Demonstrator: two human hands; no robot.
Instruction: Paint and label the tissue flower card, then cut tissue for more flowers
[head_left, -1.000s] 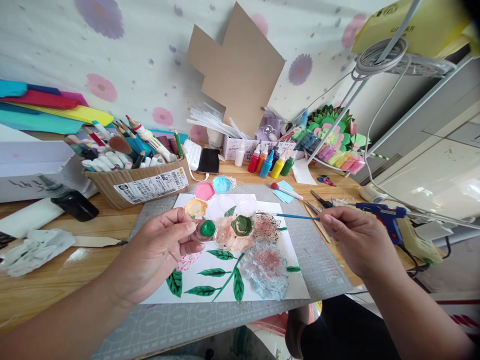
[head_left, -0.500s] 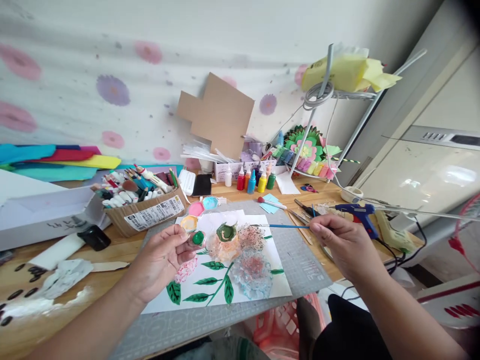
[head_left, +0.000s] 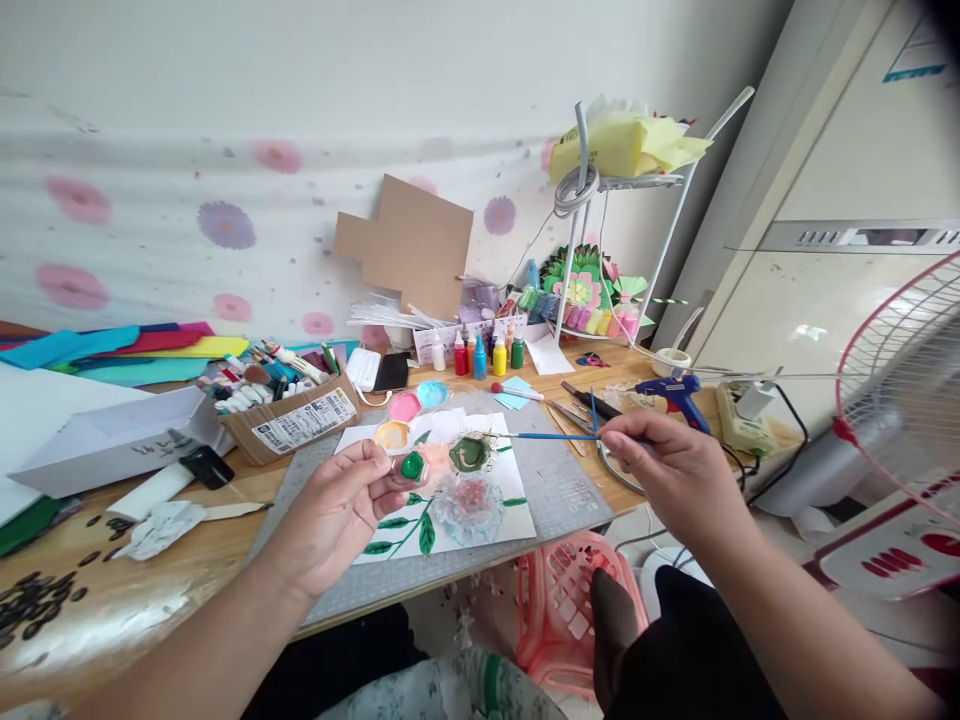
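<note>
My left hand (head_left: pixel 330 515) is closed on a clear flower-shaped paint palette (head_left: pixel 391 435), held above the paper. Its round wells hold pink, blue, yellow, bright green and olive paint (head_left: pixel 470 455). My right hand (head_left: pixel 667 475) pinches a thin blue paintbrush (head_left: pixel 551 436), which points left. The brush tip is at the right edge of the olive well; whether it touches the paint I cannot tell. Below lies the white sheet (head_left: pixel 517 520) with dark green leaves (head_left: pixel 427 533) and a mottled blue and pink flower (head_left: pixel 469 505). The palette and my left hand hide part of the sheet.
A grey cutting mat (head_left: pixel 577 490) lies under the sheet. Paint bottles (head_left: pixel 480 358) stand behind it, with a cardboard box of pens (head_left: pixel 300 420) at left. On the right are a blue glue gun (head_left: pixel 675 395) and a power strip (head_left: pixel 750 415). Dark beans (head_left: pixel 34 605) lie at far left.
My view has turned, so the table's things sit further left. The brush tip has moved left to the olive well, and the palette has shifted right over the sheet.
</note>
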